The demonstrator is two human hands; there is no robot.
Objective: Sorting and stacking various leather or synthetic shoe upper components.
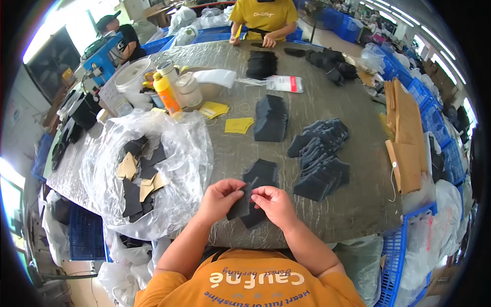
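Between my two hands is a dark grey cut fabric piece, held up at a tilt above the table. My left hand pinches its upper edge with thumb and fingers. Across from it, my right hand has its thumb and fingertips closed at the piece's right edge. Beneath lie more dark pieces flat on the table. A neat stack of dark pieces sits farther off, and fanned-out overlapping piles spread to the right of my hands.
A clear plastic bag with dark and tan scraps lies at left. Behind it stand a yellow bottle, a jar and a white bucket. Yellow cards lie mid-table. Brown cardboard rests at right. A co-worker in yellow works across the table.
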